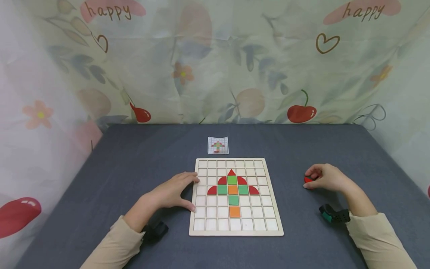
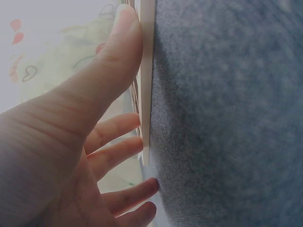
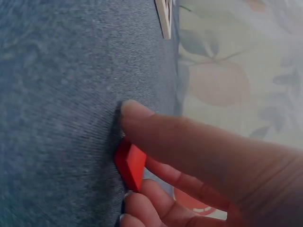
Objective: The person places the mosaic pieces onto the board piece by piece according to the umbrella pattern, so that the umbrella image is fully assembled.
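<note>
A pale wooden grid board (image 1: 205, 226) lies flat in the middle of the table. Set in its cells are a red triangle (image 1: 231, 172), several red quarter-circle pieces (image 1: 253, 190), and green (image 1: 233, 200) and orange squares (image 1: 234, 212), forming an arrow-like figure. My left hand (image 1: 169, 192) rests with thumb and fingertips against the board's left edge, fingers spread; the left wrist view shows the thumb (image 2: 120, 42) along that edge. Right of the board, my right hand (image 1: 330, 179) pinches a small red block (image 3: 131, 163) low at the tabletop. Its full shape is partly hidden by the fingers.
Behind the board lies a small card (image 1: 218, 145) printed with a similar coloured figure on a grid. The table wears a dark grey cloth (image 1: 151, 149), with a printed curtain (image 1: 215, 101) standing along its far edge.
</note>
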A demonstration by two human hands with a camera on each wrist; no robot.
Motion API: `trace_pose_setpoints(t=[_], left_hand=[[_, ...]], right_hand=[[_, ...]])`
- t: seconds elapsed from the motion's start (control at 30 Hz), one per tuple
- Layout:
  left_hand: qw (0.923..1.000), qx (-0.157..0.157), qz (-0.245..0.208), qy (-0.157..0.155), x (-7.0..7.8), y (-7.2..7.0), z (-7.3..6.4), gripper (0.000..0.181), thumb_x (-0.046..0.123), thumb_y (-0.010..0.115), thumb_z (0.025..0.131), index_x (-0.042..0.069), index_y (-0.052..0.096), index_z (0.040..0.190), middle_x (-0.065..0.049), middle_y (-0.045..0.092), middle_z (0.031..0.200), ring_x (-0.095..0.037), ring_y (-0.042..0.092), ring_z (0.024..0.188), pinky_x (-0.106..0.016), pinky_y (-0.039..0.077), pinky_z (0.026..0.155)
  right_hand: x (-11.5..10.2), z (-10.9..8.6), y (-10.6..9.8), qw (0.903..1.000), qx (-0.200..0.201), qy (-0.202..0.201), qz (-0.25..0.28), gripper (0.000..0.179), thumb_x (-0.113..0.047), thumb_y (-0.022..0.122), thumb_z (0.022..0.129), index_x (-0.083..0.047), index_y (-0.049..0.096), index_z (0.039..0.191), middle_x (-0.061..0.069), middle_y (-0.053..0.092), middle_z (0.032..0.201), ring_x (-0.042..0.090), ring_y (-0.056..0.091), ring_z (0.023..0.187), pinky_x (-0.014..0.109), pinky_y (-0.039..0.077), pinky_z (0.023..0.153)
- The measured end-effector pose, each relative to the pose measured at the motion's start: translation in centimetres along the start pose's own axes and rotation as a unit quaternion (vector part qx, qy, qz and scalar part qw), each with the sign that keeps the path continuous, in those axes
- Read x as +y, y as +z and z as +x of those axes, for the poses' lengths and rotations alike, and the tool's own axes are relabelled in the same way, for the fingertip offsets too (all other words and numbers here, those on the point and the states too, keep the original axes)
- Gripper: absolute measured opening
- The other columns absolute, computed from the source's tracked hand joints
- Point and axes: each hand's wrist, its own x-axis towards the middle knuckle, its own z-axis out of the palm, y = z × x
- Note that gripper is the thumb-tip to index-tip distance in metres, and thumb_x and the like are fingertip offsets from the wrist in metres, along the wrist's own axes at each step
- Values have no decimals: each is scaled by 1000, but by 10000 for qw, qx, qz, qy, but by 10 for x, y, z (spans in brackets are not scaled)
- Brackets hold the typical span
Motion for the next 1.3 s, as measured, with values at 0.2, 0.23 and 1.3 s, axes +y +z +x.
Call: trace_pose_setpoints(t=[0.2, 0.23, 1.3], left_hand=[[10000, 10, 8, 2, 0, 0, 0, 85, 48, 79, 65, 10, 46, 134, -11, 36, 148, -31, 32, 138, -49, 32, 110], [10000, 12, 3, 4, 0, 0, 0, 85, 48, 79, 66, 10, 46, 134, -11, 36, 148, -31, 32, 138, -49, 32, 110], [10000, -17, 8, 7, -2, 1, 1, 85, 48, 79, 66, 11, 46, 134, -11, 35, 149, -31, 31, 138, -49, 31, 111]], right_hand=[[1, 0, 2, 10000, -34, -83, -28, 37, -25, 78, 74, 1, 64, 96, 6, 62, 83, 10, 51, 74, 27, 43, 63], [1, 1, 2, 9999, -34, -106, -57, 36, -24, 78, 74, 2, 64, 95, 6, 62, 83, 11, 51, 73, 27, 43, 63], [-50, 0, 18, 9928, 316, -719, 904, 27, -17, 74, 79, -2, 64, 99, 7, 64, 85, 5, 58, 67, 21, 49, 60]])
